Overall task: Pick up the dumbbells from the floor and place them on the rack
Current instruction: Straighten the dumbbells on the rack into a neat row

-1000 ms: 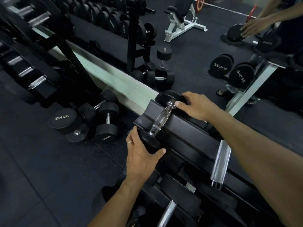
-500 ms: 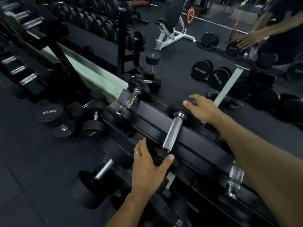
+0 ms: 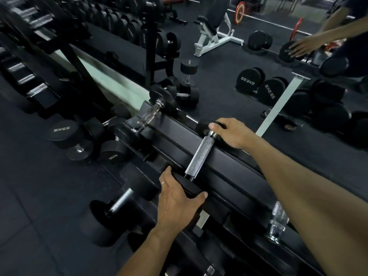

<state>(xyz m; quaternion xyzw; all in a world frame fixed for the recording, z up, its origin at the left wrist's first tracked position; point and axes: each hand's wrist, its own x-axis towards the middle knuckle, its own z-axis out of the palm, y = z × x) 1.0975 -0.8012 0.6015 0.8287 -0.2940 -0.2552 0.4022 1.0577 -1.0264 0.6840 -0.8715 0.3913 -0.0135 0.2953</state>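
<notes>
A dumbbell (image 3: pixel 200 156) with a knurled chrome handle and black heads lies across the top tier of the black rack (image 3: pixel 235 172). My left hand (image 3: pixel 178 198) grips its near head, thumb on one side and fingers on the other. My right hand (image 3: pixel 233 132) curls over its far head, thumb pointing along the top. A second dumbbell (image 3: pixel 148 116) lies on the same tier further left, untouched. Several dumbbells (image 3: pixel 79 142) marked 35KG stand on the floor at the rack's left end.
A larger dumbbell (image 3: pixel 119 202) sits on a lower tier below my left hand. More dumbbells (image 3: pixel 187 84) stand on the floor beyond the rack, near a white bench (image 3: pixel 215 34). Another person's hand (image 3: pixel 302 47) rests on a weight plate at the upper right.
Both hands left the left-hand dumbbell and moved right to the one beside it. My left hand, open half a second ago, now grips the near head.
</notes>
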